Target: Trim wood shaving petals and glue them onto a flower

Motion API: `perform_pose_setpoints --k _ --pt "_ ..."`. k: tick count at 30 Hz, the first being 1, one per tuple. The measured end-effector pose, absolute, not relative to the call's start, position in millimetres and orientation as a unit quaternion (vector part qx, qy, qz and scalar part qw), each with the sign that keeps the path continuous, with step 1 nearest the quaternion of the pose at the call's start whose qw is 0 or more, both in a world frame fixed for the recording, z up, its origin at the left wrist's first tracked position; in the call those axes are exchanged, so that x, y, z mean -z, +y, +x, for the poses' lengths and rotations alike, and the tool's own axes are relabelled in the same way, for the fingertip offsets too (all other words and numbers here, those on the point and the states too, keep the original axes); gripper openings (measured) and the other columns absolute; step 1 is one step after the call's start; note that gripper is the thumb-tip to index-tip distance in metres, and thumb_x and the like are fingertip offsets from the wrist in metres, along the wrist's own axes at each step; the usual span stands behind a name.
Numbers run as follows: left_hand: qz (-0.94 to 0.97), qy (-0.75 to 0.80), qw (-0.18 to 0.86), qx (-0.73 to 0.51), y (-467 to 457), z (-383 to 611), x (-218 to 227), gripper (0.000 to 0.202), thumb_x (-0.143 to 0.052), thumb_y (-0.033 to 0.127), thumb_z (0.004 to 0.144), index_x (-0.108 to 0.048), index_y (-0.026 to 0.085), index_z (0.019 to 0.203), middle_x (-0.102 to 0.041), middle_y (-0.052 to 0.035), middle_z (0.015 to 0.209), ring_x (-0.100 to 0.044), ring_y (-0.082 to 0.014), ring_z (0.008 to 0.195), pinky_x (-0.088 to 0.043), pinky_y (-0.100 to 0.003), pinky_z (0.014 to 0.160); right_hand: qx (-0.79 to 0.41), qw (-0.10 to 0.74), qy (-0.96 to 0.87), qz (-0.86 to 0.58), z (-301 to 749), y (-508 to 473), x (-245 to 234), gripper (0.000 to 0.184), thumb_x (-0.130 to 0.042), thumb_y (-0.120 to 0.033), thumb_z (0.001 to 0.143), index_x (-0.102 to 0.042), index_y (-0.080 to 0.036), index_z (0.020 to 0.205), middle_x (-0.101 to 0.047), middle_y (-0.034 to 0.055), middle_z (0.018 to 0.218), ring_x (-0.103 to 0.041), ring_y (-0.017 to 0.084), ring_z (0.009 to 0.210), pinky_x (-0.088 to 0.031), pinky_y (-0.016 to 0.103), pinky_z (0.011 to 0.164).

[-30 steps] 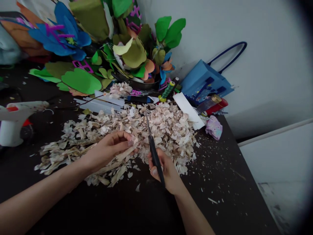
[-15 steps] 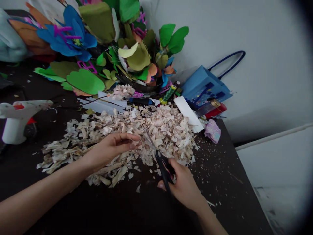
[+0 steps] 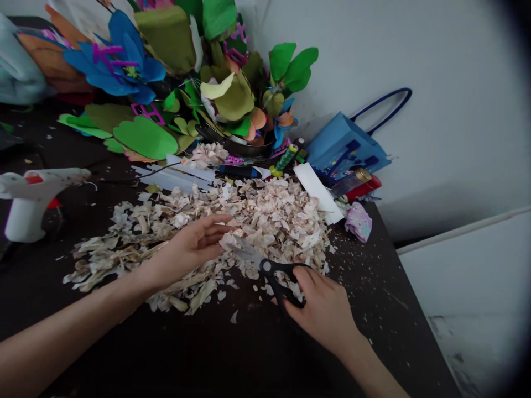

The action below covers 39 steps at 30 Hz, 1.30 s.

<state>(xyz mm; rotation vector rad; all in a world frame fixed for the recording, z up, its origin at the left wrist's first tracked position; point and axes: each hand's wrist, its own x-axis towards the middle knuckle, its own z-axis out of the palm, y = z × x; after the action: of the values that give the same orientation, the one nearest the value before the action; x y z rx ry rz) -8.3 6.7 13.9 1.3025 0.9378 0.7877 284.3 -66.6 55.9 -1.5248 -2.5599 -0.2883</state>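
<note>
My right hand (image 3: 321, 301) grips a pair of scissors (image 3: 267, 266) by the black handles, and the handles are spread. The scissor blades point left, towards my left hand (image 3: 203, 240), and are parted a little. Between the fingertips of my left hand is a thin, pale dried flake (image 3: 227, 241), close to the blade tips; its edges blend with the heap behind. Below and around both hands spreads a wide heap of pale pinkish and tan dried flakes (image 3: 286, 215), with longer, browner strips (image 3: 99, 257) on the left.
A white hot glue gun (image 3: 27, 207) stands at the left. Behind the heap lie translucent sticks (image 3: 178, 176), a green thread spool (image 3: 286, 158) and a white strip (image 3: 317, 190). Colourful artificial flowers (image 3: 166, 83) fill the back. A blue bag (image 3: 344, 143) leans against the wall.
The scissors have turned so the blades point more to the left, and their handles have spread wider. My right hand has shifted right. My left hand has moved slightly left, its fingers a bit looser.
</note>
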Motion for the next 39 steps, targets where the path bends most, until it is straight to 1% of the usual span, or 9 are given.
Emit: perform_pose_setpoints --k 7,14,18,24,28,31,35,37,39 --pt "0.532 0.43 0.645 -0.341 8 -9 -10 0.051 -0.07 0.038 0.087 -0.054 0.033 0.135 -0.055 -0.0079 0.15 -0.046 -0.0302 0.143 -0.051 -0.043 0.109 0.118 0.063 -0.853 -0.505 287 -68 -58 0.014 -0.05 -0.03 0.088 -0.058 -0.018 0.088 -0.07 0.0066 0.075 -0.069 0.022 0.064 -0.047 0.03 0.056" --pt "0.512 0.443 0.642 -0.359 8 -5 -12 0.047 -0.071 0.042 0.086 -0.059 0.027 0.128 -0.062 -0.0096 0.139 -0.058 -0.0308 0.129 -0.053 -0.046 0.106 0.145 0.062 -0.851 -0.501 288 -69 -58 0.018 -0.046 -0.029 0.09 -0.06 -0.017 0.089 -0.073 0.0088 0.08 -0.07 0.022 0.067 -0.048 0.03 0.06" --pt "0.52 0.445 0.642 -0.346 8 -4 -12 0.049 -0.073 0.043 0.084 -0.059 0.027 0.129 -0.059 -0.0099 0.145 -0.056 -0.032 0.132 -0.05 -0.047 0.11 0.165 0.057 -0.848 -0.501 288 -68 -58 0.018 -0.047 -0.028 0.09 -0.061 -0.017 0.089 -0.072 0.0085 0.08 -0.07 0.022 0.068 -0.047 0.03 0.06" --pt "0.521 0.44 0.643 -0.348 6 -1 -18 0.056 -0.076 0.039 0.079 -0.059 0.022 0.129 -0.056 -0.0131 0.15 -0.051 -0.0346 0.138 -0.045 -0.052 0.114 0.178 0.053 -0.85 -0.493 285 -66 -61 0.017 -0.05 -0.027 0.089 -0.062 -0.015 0.09 -0.072 0.0086 0.078 -0.07 0.022 0.069 -0.046 0.031 0.062" --pt "0.522 0.444 0.643 -0.341 6 0 -19 0.061 -0.076 0.038 0.077 -0.056 0.023 0.132 -0.057 -0.015 0.149 -0.056 -0.0343 0.134 -0.05 -0.051 0.109 0.18 0.052 -0.852 -0.488 283 -66 -62 0.016 -0.052 -0.027 0.089 -0.063 -0.015 0.091 -0.072 0.0092 0.078 -0.069 0.023 0.069 -0.045 0.031 0.063" --pt "0.526 0.447 0.643 -0.331 7 -2 -15 0.06 -0.076 0.04 0.078 -0.055 0.025 0.133 -0.065 -0.014 0.138 -0.062 -0.0331 0.128 -0.055 -0.048 0.103 0.192 0.052 -0.848 -0.492 283 -66 -62 0.018 -0.051 -0.028 0.09 -0.063 -0.015 0.091 -0.073 0.0103 0.08 -0.069 0.023 0.069 -0.045 0.032 0.064" --pt "0.531 0.463 0.629 -0.328 8 -6 -10 0.058 -0.078 0.044 0.078 -0.058 0.029 0.13 -0.064 -0.0118 0.139 -0.055 -0.0334 0.135 -0.056 -0.045 0.103 0.208 0.052 -0.845 -0.491 284 -67 -62 0.022 -0.049 -0.029 0.093 -0.065 -0.013 0.093 -0.074 0.0112 0.082 -0.069 0.022 0.07 -0.045 0.032 0.065" --pt "0.534 0.47 0.621 -0.328 9 -7 -9 0.06 -0.08 0.045 0.076 -0.058 0.027 0.13 -0.066 -0.0128 0.137 -0.052 -0.0342 0.138 -0.055 -0.045 0.103 0.21 0.05 -0.844 -0.492 284 -67 -62 0.024 -0.047 -0.029 0.094 -0.065 -0.014 0.093 -0.074 0.0113 0.082 -0.069 0.022 0.07 -0.045 0.032 0.065" --pt "0.537 0.471 0.617 -0.33 9 -7 -9 0.063 -0.08 0.044 0.074 -0.057 0.024 0.13 -0.071 -0.0144 0.127 -0.058 -0.0346 0.132 -0.057 -0.045 0.1 0.21 0.051 -0.844 -0.491 283 -67 -63 0.023 -0.047 -0.029 0.094 -0.065 -0.014 0.092 -0.074 0.011 0.082 -0.069 0.022 0.069 -0.045 0.032 0.064"
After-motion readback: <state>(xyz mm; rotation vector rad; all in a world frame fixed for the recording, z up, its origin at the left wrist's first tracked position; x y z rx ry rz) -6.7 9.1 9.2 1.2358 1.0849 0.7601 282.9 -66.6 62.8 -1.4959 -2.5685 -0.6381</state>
